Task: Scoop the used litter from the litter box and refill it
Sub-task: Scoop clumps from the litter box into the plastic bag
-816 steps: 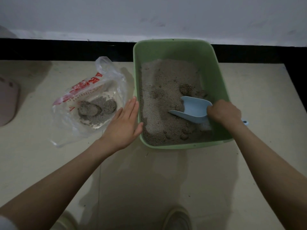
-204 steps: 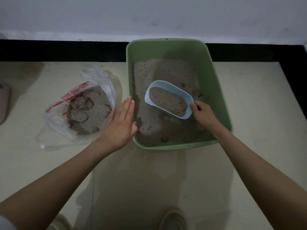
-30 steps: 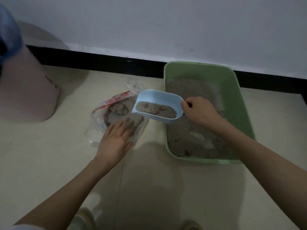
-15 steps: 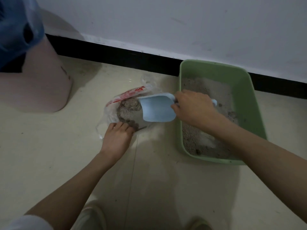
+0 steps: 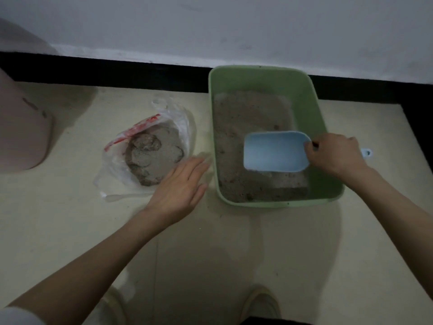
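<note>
Where right hand grips, scoop handle hidden

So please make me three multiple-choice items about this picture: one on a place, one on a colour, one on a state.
1. Where does the plastic bag lie?
A. left of the litter box
B. inside it
C. on the wall

2. What colour is the litter box?
A. red
B. green
C. black

3. The scoop in the right hand is
A. full
B. broken
C. empty

Answers: 1 A, the bag sits on the floor beside the box's left wall; 2 B, its walls are green; 3 C, only bare blue shows inside it.
</note>
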`<state>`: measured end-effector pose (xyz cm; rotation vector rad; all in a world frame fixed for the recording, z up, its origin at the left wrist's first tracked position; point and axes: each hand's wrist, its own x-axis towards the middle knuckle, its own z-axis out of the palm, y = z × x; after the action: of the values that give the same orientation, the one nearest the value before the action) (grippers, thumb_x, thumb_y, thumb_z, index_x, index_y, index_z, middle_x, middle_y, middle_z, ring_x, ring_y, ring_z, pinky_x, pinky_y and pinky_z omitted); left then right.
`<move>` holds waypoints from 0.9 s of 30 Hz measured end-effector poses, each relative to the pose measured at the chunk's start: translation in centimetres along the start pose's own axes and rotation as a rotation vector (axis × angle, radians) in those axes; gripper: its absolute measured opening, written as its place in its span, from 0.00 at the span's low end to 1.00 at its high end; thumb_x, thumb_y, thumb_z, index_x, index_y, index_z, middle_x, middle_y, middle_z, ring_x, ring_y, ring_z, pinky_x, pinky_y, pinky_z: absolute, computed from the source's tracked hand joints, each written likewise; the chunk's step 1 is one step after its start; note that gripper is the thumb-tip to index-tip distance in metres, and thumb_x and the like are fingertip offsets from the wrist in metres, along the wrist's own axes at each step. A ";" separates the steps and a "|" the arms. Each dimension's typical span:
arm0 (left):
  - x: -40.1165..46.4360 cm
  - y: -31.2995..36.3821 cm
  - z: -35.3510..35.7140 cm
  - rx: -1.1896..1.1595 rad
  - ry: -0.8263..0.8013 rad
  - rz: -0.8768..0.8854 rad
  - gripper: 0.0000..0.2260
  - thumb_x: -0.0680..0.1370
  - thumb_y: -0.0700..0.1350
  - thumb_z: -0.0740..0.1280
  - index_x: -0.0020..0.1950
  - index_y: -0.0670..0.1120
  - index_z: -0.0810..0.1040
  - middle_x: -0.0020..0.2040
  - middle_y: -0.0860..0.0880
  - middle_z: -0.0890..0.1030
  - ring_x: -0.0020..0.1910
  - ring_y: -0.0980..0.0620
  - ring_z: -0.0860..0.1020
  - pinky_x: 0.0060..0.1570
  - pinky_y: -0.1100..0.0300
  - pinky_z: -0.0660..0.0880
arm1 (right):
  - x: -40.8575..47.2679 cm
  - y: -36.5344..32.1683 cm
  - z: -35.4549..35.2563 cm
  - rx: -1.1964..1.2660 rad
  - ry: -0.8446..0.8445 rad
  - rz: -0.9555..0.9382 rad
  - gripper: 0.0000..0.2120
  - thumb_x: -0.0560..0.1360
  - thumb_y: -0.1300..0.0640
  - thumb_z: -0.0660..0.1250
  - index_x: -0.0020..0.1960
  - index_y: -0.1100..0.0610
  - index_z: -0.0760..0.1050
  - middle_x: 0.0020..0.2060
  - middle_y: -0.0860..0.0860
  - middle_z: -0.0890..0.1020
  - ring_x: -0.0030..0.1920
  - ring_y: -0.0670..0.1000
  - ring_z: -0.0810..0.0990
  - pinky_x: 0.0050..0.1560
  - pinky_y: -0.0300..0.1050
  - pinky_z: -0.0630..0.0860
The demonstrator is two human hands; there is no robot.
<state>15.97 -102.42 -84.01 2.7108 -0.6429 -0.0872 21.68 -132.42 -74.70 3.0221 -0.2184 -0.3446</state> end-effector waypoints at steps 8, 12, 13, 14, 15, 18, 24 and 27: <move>2.1 1.7 2.3 0.095 -0.221 -0.066 0.34 0.74 0.62 0.36 0.76 0.46 0.42 0.76 0.51 0.38 0.74 0.55 0.36 0.74 0.50 0.45 | 0.7 2.7 2.8 -0.276 -0.087 -0.152 0.20 0.80 0.50 0.53 0.32 0.58 0.66 0.33 0.51 0.69 0.41 0.54 0.69 0.57 0.50 0.63; 2.0 2.3 2.4 0.128 -0.219 -0.088 0.33 0.74 0.61 0.35 0.76 0.45 0.41 0.74 0.52 0.36 0.74 0.55 0.36 0.74 0.50 0.44 | 1.4 2.2 4.2 -0.249 -0.092 -0.256 0.17 0.79 0.50 0.55 0.47 0.58 0.78 0.47 0.55 0.79 0.53 0.56 0.73 0.59 0.50 0.62; 2.1 2.4 2.4 0.125 -0.214 -0.090 0.33 0.74 0.60 0.35 0.76 0.44 0.41 0.74 0.52 0.37 0.74 0.55 0.36 0.74 0.50 0.43 | 1.6 2.2 4.7 -0.231 -0.105 -0.268 0.17 0.79 0.49 0.55 0.48 0.59 0.78 0.48 0.56 0.79 0.54 0.56 0.73 0.59 0.50 0.62; 2.1 2.4 2.5 0.122 -0.210 -0.090 0.33 0.74 0.60 0.36 0.76 0.44 0.42 0.74 0.51 0.38 0.74 0.54 0.37 0.74 0.50 0.44 | 1.7 2.2 5.2 -0.205 -0.125 -0.271 0.18 0.79 0.49 0.54 0.47 0.59 0.78 0.48 0.56 0.79 0.53 0.56 0.73 0.58 0.50 0.62; 2.1 2.4 2.6 0.120 -0.206 -0.088 0.33 0.75 0.60 0.37 0.76 0.43 0.43 0.75 0.51 0.39 0.74 0.54 0.38 0.74 0.50 0.44 | 1.8 2.2 5.7 -0.172 -0.154 -0.267 0.17 0.79 0.49 0.55 0.46 0.59 0.77 0.45 0.56 0.79 0.51 0.56 0.74 0.58 0.51 0.63; 2.0 2.4 2.9 0.121 -0.179 -0.075 0.32 0.76 0.58 0.40 0.76 0.41 0.47 0.77 0.47 0.45 0.75 0.52 0.42 0.74 0.48 0.47 | 1.9 2.3 7.2 -0.017 -0.308 -0.205 0.17 0.79 0.51 0.55 0.35 0.58 0.70 0.35 0.53 0.73 0.44 0.56 0.72 0.56 0.51 0.65; 2.0 2.3 3.0 0.098 -0.165 -0.078 0.32 0.76 0.58 0.40 0.76 0.42 0.46 0.77 0.47 0.45 0.74 0.54 0.41 0.73 0.51 0.44 | 1.8 2.3 7.8 0.142 -0.406 -0.123 0.21 0.79 0.52 0.57 0.28 0.53 0.62 0.28 0.50 0.66 0.39 0.55 0.69 0.46 0.45 0.62; 2.0 2.2 3.0 0.103 -0.151 -0.076 0.32 0.77 0.58 0.41 0.76 0.42 0.47 0.77 0.46 0.46 0.74 0.53 0.43 0.73 0.50 0.46 | 2.0 2.2 7.8 0.179 -0.458 -0.097 0.21 0.79 0.52 0.57 0.28 0.53 0.62 0.28 0.50 0.66 0.40 0.55 0.69 0.43 0.44 0.63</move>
<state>16.36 -106.15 -86.01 2.8481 -0.6018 -0.2871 21.53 -135.49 -82.44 3.0842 -0.1385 -1.0799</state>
